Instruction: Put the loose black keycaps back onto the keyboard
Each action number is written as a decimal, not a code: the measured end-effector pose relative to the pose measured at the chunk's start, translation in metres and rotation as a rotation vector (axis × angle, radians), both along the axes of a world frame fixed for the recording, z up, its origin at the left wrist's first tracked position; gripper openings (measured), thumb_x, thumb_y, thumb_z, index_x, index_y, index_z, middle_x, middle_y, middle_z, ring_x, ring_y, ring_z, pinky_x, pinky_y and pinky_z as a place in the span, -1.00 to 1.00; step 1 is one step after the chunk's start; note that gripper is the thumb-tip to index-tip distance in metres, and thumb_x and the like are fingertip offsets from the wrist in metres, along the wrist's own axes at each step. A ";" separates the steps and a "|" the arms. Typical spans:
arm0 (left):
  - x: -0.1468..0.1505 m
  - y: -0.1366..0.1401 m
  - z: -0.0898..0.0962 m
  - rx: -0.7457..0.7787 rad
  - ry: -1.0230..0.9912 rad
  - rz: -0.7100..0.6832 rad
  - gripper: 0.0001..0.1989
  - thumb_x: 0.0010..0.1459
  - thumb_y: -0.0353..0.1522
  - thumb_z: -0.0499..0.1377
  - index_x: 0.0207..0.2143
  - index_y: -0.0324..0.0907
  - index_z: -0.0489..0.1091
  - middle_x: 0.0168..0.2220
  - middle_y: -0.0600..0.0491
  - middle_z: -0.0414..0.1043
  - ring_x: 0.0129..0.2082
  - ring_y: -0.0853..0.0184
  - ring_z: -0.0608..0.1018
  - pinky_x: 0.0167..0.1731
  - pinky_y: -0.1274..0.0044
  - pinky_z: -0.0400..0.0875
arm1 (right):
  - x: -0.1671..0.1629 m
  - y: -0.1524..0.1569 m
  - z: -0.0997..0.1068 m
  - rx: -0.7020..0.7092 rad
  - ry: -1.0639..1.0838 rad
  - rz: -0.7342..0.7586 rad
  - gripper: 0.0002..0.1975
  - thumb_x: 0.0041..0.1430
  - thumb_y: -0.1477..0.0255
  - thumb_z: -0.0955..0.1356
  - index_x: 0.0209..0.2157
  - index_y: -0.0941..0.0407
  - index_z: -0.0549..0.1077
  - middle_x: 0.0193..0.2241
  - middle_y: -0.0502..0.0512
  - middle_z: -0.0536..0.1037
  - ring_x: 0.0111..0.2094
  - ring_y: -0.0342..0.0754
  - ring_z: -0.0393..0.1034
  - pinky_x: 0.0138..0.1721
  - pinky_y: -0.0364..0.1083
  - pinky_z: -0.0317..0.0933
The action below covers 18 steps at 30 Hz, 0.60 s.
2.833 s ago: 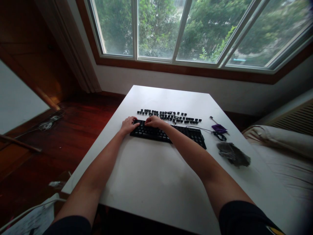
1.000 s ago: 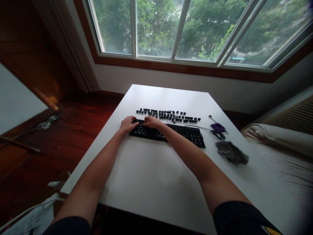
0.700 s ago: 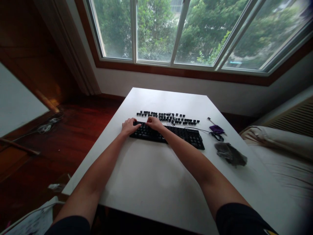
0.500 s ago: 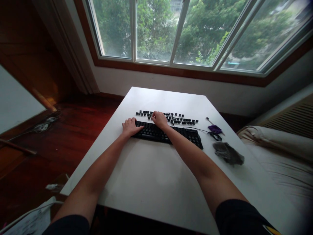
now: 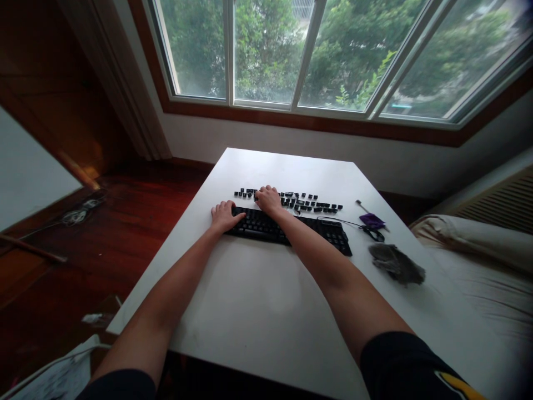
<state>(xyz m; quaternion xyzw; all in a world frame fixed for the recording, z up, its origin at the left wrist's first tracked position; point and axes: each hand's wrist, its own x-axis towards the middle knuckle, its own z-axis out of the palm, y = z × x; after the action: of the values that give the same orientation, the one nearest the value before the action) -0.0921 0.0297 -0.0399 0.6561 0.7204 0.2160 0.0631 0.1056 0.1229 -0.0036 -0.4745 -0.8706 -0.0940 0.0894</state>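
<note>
A black keyboard (image 5: 260, 226) lies across the white table (image 5: 233, 311). My left hand (image 5: 224, 215) grips its left end, with the thumb stretched over the keys and the fingers at the far left corner. Behind the keyboard are rows of loose black keycaps (image 5: 328, 206). My right hand (image 5: 268, 199) reaches over the keyboard to the left part of these rows. Its fingers are bent down together among the keycaps, and whatever is between the fingertips is too small to make out. My right forearm covers part of the keyboard.
A cable (image 5: 345, 222) runs from the keyboard to a coil on the right. Beside it lie a purple cloth-like item (image 5: 372, 220), a thin stick-like tool (image 5: 361, 205) and a grey rag (image 5: 397, 264). A padded cream seat (image 5: 470, 244) stands right of the table.
My right hand has shifted slightly left and lower over the keycaps. My left hand keeps its hold on the keyboard. The whole view has shifted a little.
</note>
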 end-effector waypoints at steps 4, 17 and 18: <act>-0.004 0.002 -0.007 0.057 -0.015 -0.019 -0.57 0.17 0.03 0.19 -0.06 -0.03 0.36 -0.02 -0.07 0.40 0.03 0.05 0.42 0.12 0.25 0.17 | 0.003 -0.005 0.006 -0.058 0.073 0.028 -0.74 0.30 0.34 0.33 -0.08 0.12 0.57 -0.08 0.25 0.56 0.01 0.13 0.31 0.02 0.02 0.11; -0.007 0.002 -0.010 0.108 -0.031 -0.039 -0.59 0.17 0.01 0.20 -0.08 -0.05 0.38 -0.07 -0.05 0.41 -0.01 0.08 0.44 0.10 0.26 0.21 | 0.028 -0.023 0.022 -0.566 0.134 0.350 -0.76 0.19 0.35 0.39 -0.14 0.07 0.64 -0.29 0.02 0.65 -0.31 -0.11 0.46 -0.28 -0.17 0.17; -0.007 0.002 -0.011 0.112 -0.027 -0.038 -0.59 0.17 0.01 0.20 -0.08 -0.05 0.38 -0.07 -0.05 0.42 -0.01 0.08 0.44 0.10 0.27 0.21 | 0.026 -0.024 0.021 -0.549 0.122 0.349 -0.76 0.19 0.34 0.39 -0.14 0.07 0.64 -0.29 0.02 0.65 -0.31 -0.10 0.46 -0.27 -0.17 0.17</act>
<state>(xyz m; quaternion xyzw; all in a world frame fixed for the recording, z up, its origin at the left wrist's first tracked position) -0.0990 0.0317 -0.0507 0.6691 0.6938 0.2636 0.0400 0.1319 0.0992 0.0170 -0.3294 -0.9247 0.1894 0.0252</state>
